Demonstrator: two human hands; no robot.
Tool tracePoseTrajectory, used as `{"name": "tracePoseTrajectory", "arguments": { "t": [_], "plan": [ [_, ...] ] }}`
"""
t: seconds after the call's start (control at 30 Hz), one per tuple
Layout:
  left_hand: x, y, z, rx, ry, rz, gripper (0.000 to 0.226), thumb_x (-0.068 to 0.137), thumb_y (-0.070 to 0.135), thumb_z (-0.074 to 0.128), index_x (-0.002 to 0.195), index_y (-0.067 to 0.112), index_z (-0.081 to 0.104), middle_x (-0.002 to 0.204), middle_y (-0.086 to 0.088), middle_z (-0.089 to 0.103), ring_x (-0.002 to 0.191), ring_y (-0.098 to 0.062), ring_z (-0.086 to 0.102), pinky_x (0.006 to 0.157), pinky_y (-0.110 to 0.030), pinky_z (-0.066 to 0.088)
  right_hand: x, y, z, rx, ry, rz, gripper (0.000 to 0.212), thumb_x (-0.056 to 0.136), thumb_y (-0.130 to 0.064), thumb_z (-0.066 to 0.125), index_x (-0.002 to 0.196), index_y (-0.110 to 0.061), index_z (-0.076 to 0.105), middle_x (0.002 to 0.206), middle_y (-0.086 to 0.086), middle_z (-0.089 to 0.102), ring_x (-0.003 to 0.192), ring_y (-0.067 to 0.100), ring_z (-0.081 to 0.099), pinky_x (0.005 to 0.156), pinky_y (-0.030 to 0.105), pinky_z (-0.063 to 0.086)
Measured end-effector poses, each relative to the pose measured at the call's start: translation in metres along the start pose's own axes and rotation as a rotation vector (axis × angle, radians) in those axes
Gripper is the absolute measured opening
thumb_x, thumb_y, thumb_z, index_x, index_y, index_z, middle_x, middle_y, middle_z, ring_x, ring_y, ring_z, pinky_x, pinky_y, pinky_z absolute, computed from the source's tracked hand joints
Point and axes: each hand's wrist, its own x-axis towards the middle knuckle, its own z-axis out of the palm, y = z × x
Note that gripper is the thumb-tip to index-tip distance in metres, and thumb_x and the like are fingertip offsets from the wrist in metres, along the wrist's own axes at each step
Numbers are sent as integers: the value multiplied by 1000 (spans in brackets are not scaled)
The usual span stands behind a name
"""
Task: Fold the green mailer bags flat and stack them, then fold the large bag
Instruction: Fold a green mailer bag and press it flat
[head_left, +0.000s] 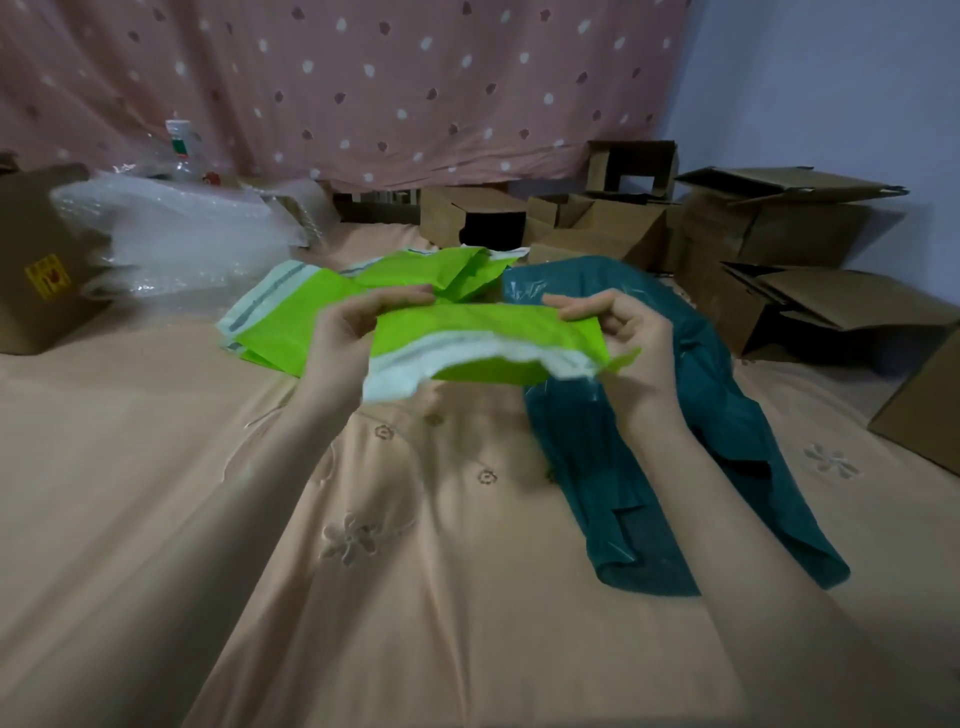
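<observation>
A crumpled bright-green plastic mailer bag (483, 332) stretches sideways in the air, left hand (345, 338) and right hand (626, 338) pinching opposite ends, with the stack of flattened green mailers (291, 317) lying beyond on the left-hand side.

Mailer bag (483, 332): thin plastic, slightly glossy, crinkled. Large bag (670, 467): teal plastic, faint sheen. Bedsheet (156, 493): matt embroidered cloth. Boxes (810, 228): matt cardboard. Bubble wrap (171, 234): clear plastic.

A peach bedsheet (130, 493) with stitched flowers covers the bed. At far left lie bubble wrap (176, 234), a clear plastic bottle (179, 143) and a brown box (36, 260); open cardboard boxes (779, 244) crowd the far right, below a pink dotted curtain (363, 78)
</observation>
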Motion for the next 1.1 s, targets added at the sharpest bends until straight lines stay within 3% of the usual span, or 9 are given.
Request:
{"name": "tracePoseTrajectory", "arguments": {
  "t": [0.17,0.3,0.4,0.53,0.63,0.77,0.87,0.93,1.1],
  "plan": [
    [-35,-42,-19,72,-235,-111,28,77,10,70,104,18,69,110,16,68,107,-6,62,92,-25,48,-42,39,-20,-216,-209,99,27,80,14,61,84,-13,68,80,-11,74,83,4,69,78,17,53],
    [-57,-47,-28,170,-390,-129,26,77,28,74,100,39,71,113,24,64,117,0,54,97,-14,40,-64,49,-30,-313,-382,182,31,79,13,63,97,-12,67,95,-1,71,89,-1,67,84,16,51],
    [-66,-37,-28,150,-438,-170,37,69,27,80,101,42,70,110,21,67,111,5,57,93,-13,41,-73,48,-31,-362,-428,188,32,80,10,64,99,-16,68,99,-4,71,91,-2,65,85,15,49],
    [-74,-28,-22,204,-578,-147,31,80,12,68,107,26,59,89,20,66,87,20,57,80,-6,44,-80,47,-26,-357,-406,202,23,87,-8,63,92,-30,69,88,-21,71,89,-7,63,81,12,47],
    [-73,-39,-19,255,-338,-121,14,86,15,67,90,29,67,77,17,70,74,9,58,67,-8,43,-79,47,-22,-399,-356,257,16,91,-21,59,84,-30,71,82,-17,72,82,-5,63,77,17,47],
    [-64,-53,-9,360,-118,-197,4,86,21,65,89,24,65,83,23,67,75,13,58,64,-3,40,-72,52,-20,-475,-280,251,45,91,-35,58,64,1,53,58,5,48,59,12,42,60,29,31],
    [-55,-61,-7,452,-55,-215,15,83,35,66,90,22,65,95,7,65,88,-7,58,71,-12,43,-59,49,-15,-427,-242,280,16,88,-26,64,78,-15,68,71,-8,70,70,6,65,68,23,50],
    [-49,-69,-6,532,-32,-244,34,81,42,66,90,10,67,97,-2,62,86,-17,57,74,-27,44,-49,50,-11,-401,-196,319,21,85,-32,66,89,-12,69,82,5,73,80,15,68,76,29,52],
    [-41,-74,2,502,-38,-286,38,83,42,66,88,4,67,96,-12,61,90,-21,55,75,-31,41,-27,60,-1,-402,-80,408,34,87,-35,64,90,-1,65,83,6,64,78,13,58,72,25,45]
  ]
}}
